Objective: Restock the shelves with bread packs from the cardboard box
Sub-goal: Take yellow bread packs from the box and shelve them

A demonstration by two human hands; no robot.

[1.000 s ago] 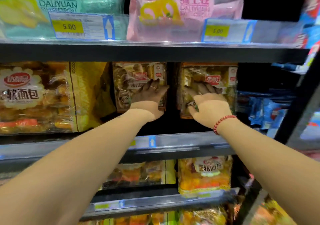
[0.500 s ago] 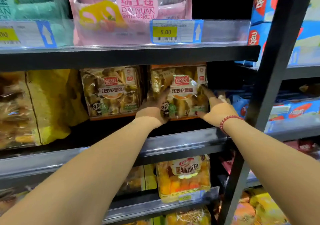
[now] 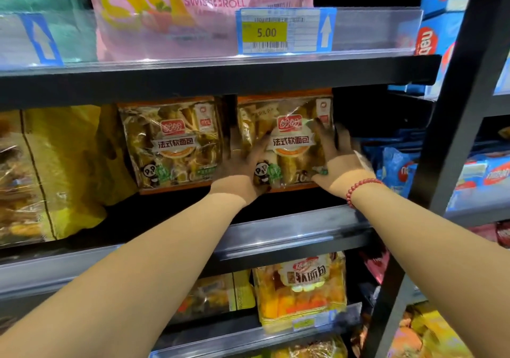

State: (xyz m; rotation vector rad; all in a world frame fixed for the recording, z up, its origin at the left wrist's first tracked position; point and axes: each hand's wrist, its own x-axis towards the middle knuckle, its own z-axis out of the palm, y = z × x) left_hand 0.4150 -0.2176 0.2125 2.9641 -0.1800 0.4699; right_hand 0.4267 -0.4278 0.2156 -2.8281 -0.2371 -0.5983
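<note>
Two clear bread packs with orange trim stand upright side by side on the middle shelf [image 3: 289, 233]. My left hand [image 3: 242, 170] presses the lower left side of the right bread pack [image 3: 289, 137]. My right hand [image 3: 340, 159], a red bead bracelet on its wrist, grips the same pack's right edge, fingers spread over its front. The left bread pack [image 3: 171, 142] stands free, close beside the held one. The cardboard box is out of view.
A pink Swiss roll pack [image 3: 193, 4] sits on the shelf above, behind a 5.00 price tag [image 3: 266, 32]. A yellow pack [image 3: 69, 164] fills the left. More bread [image 3: 300, 288] lies below. A black upright post [image 3: 447, 137] and blue packs [image 3: 394, 164] stand at right.
My left hand left the left pack and joined my right hand on the right pack. The view shifted right and closer to the shelf.
</note>
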